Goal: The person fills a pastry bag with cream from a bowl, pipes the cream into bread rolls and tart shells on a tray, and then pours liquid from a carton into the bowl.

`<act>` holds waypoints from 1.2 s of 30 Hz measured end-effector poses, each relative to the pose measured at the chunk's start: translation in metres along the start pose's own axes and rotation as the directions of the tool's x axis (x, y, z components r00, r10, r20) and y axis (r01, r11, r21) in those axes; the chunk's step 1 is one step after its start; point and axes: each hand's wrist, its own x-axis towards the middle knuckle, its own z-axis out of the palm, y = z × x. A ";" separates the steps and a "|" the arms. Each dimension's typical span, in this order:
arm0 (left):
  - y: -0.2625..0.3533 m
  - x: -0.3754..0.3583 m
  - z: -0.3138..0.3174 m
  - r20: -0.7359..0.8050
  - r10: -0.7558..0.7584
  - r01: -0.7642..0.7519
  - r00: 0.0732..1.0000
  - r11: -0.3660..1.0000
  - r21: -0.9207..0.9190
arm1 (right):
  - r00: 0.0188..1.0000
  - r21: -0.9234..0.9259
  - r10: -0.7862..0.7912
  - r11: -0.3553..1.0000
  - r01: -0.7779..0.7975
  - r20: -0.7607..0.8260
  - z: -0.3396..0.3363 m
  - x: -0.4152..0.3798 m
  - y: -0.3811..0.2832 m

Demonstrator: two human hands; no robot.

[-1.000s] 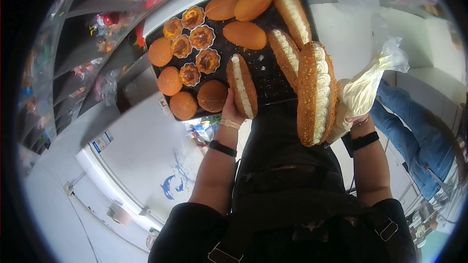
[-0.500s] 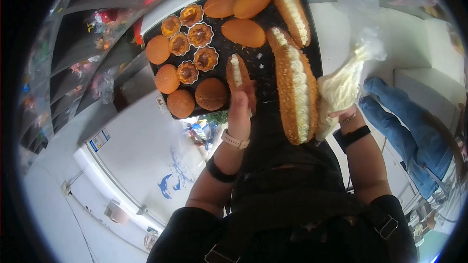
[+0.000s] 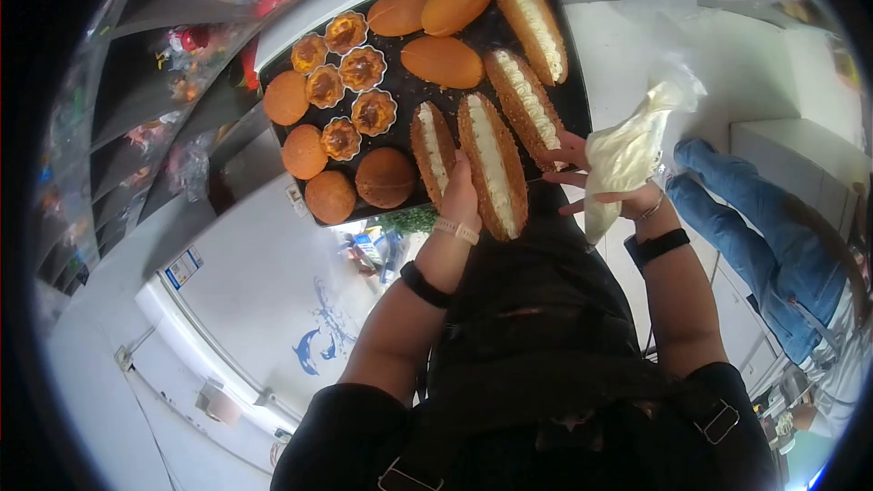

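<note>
My left hand (image 3: 461, 198) is at the tray's near edge, its thumb along the left side of a long cream-filled bun (image 3: 491, 168). Its other fingers are mostly hidden; the bun's lower end overhangs the edge. Just left of that lies a shorter cream-filled bun (image 3: 435, 150), close to the hand. My right hand (image 3: 637, 200) holds a piping bag (image 3: 626, 150) of pale cream against the palm, tip down, with several fingers stretched out toward another cream-filled bun (image 3: 527, 105). One more filled bun (image 3: 530, 23) lies at the tray's back right.
The dark baking tray (image 3: 364, 211) also carries plain oval buns (image 3: 443, 62), round buns (image 3: 386, 177) and small tarts (image 3: 373, 112). Shelves with wrapped goods (image 3: 191, 36) stand at left, above a white fridge (image 3: 264, 255). A person in jeans (image 3: 755, 236) is at right.
The long filled bun has moved left and away from the camera, down to the tray, beside the shorter one. My right hand's fingers have come off it and spread, still keeping the piping bag.
</note>
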 end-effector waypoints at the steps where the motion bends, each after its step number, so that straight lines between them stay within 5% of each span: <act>1: -0.006 0.013 -0.003 -0.101 0.018 -0.013 0.995 0.998 0.054 | 1.000 -0.014 -0.017 1.000 0.017 -0.009 -0.005 -0.003 0.000; 8: -0.033 0.069 -0.025 -0.336 0.204 0.011 0.920 0.842 0.540 | 0.996 -0.041 -0.092 0.995 0.091 -0.021 0.002 -0.024 -0.011; 11: -0.052 0.094 -0.052 -0.439 0.358 -0.031 0.824 0.802 0.597 | 0.994 -0.018 -0.111 0.994 0.111 0.008 0.002 -0.030 -0.011; 14: -0.029 0.046 -0.019 -0.284 0.326 -0.102 0.902 0.799 0.593 | 0.990 -0.036 -0.141 0.989 0.141 0.010 0.000 -0.039 -0.011; 16: -0.050 0.048 -0.031 -0.137 0.583 -0.279 0.801 0.565 0.776 | 0.987 -0.011 -0.163 0.987 0.163 0.014 -0.002 -0.045 -0.010; 18: -0.031 0.012 0.017 0.186 0.665 -0.425 0.723 0.217 0.879 | 0.983 0.007 -0.183 0.983 0.183 0.008 -0.005 -0.051 -0.010; 20: -0.016 0.030 0.044 0.279 0.700 -0.371 0.657 -0.022 0.928 | 0.979 0.017 -0.203 0.979 0.203 -0.009 -0.007 -0.056 -0.012; 25: -0.014 0.102 0.094 0.040 0.747 -0.109 0.664 0.043 0.993 | 0.968 0.035 -0.242 0.969 0.245 -0.063 -0.007 -0.067 -0.015; 36: -0.042 0.116 0.132 -0.277 0.630 0.378 0.726 -0.029 0.925 | 0.943 0.225 -0.328 0.916 0.332 -0.056 -0.022 -0.089 -0.008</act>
